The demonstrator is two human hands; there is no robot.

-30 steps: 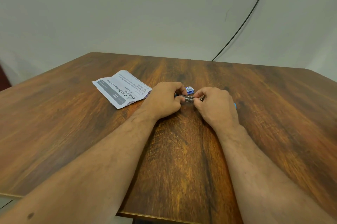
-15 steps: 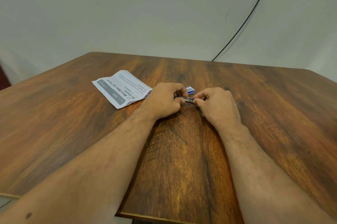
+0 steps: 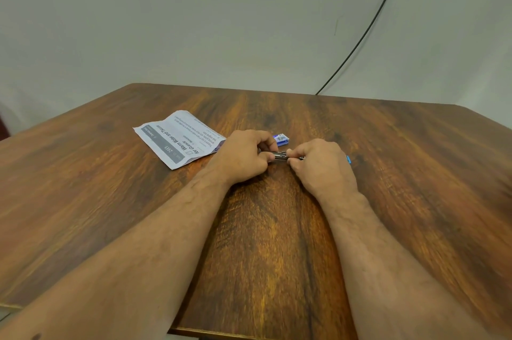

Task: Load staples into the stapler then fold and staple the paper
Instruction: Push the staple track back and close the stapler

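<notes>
Both hands are meeting near the middle of the wooden table, working on the same small object. The left hand is lying with its fingers curled and its thumb and fingertips pinching one end of the stapler, a narrow dark and metallic piece showing only in the short gap between the two hands. The right hand is curling in from the other side, its thumb and forefinger gripping the opposite end of the same stapler, with a thin silvery part poking out just past its knuckles; whether that part is a strip of staples or the stapler's own track is too small to tell. A sliver of blue is peeking out at the far side of the right hand, touching its edge, and what it belongs to is hidden by the hand. The small blue and white staple box is sitting on the table just behind the hands, close to the left hand's fingers but apart from them. The printed paper is lying flat to the left, its near corner just beside the left hand. A black cable is running down the wall behind the table.
</notes>
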